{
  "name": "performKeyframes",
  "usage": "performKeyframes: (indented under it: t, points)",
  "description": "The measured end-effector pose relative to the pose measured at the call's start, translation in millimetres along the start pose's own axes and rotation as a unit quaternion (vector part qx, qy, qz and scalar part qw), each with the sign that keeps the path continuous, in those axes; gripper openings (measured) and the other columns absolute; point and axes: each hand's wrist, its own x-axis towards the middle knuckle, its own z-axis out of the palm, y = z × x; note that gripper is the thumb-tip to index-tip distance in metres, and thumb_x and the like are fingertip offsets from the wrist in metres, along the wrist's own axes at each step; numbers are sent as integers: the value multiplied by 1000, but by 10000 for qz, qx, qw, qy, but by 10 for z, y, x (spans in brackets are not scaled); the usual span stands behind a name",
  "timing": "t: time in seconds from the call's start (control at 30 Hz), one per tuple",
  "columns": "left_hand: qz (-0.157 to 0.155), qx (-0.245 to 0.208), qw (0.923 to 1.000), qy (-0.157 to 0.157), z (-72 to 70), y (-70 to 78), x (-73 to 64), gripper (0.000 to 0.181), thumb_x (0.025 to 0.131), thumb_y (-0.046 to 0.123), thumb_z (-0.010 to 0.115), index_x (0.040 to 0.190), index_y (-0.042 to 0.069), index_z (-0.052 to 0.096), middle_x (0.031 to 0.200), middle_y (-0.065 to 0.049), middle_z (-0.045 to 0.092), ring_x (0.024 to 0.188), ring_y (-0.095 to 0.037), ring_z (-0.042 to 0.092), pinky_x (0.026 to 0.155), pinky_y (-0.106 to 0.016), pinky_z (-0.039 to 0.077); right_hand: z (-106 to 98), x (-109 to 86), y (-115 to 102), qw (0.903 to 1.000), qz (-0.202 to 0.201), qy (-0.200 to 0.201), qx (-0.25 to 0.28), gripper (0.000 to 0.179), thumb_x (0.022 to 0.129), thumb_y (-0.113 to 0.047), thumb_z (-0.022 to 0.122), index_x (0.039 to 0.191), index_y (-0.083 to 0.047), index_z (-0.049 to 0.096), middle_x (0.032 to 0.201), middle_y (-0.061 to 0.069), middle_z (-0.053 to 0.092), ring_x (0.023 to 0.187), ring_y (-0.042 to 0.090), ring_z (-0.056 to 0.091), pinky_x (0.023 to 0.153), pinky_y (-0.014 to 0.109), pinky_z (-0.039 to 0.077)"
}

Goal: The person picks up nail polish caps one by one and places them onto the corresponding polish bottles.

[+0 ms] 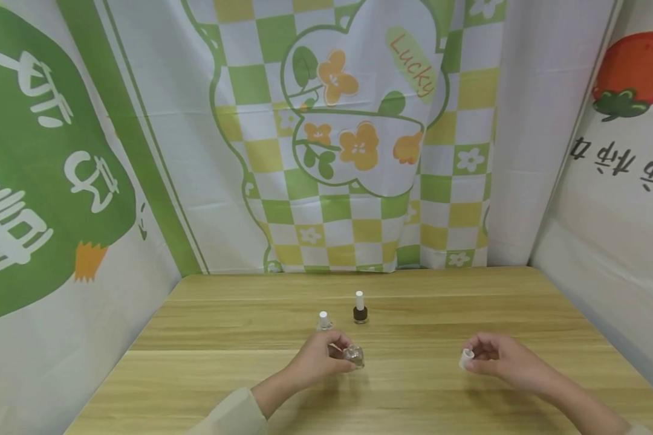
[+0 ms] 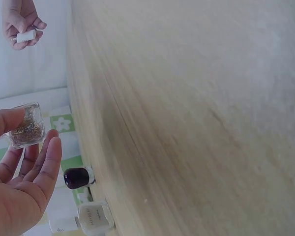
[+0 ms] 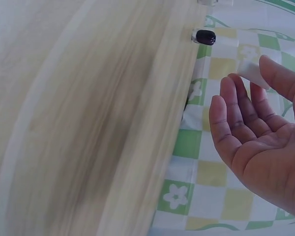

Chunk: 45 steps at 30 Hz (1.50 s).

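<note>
My left hand point(image 1: 317, 361) pinches a small square glass nail polish bottle point(image 1: 355, 357) between thumb and fingers, above the table. In the left wrist view the bottle point(image 2: 27, 129) is see-through, with gold glitter inside, and has no cap on it. Off to the right, my right hand point(image 1: 503, 362) holds a white nail polish cap point(image 1: 465, 359) by thumb and fingertips. The right wrist view shows the cap point(image 3: 252, 73) partly covered by the thumb, the other fingers loosely bent. A wide gap separates the two hands.
Just beyond the left hand stands a white-capped, pale nail polish bottle point(image 1: 323, 320), partly hidden by that hand. A dark nail polish bottle point(image 1: 360, 314) with a white cap stands upright farther back. Printed curtains point(image 1: 354, 229) surround the wooden table point(image 1: 408, 399).
</note>
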Motion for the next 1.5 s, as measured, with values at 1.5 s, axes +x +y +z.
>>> performKeyframes:
  t: [1.5]
  points:
    - [396, -271, 9988, -107, 113, 315, -149, 24, 79, 5, 77, 100, 6, 65, 92, 0, 65, 82, -16, 62, 71, -24, 54, 366, 137, -561, 9914, -1163, 506, 320, 21, 94, -12, 63, 109, 3, 57, 100, 14, 61, 89, 17, 61, 76, 31, 55]
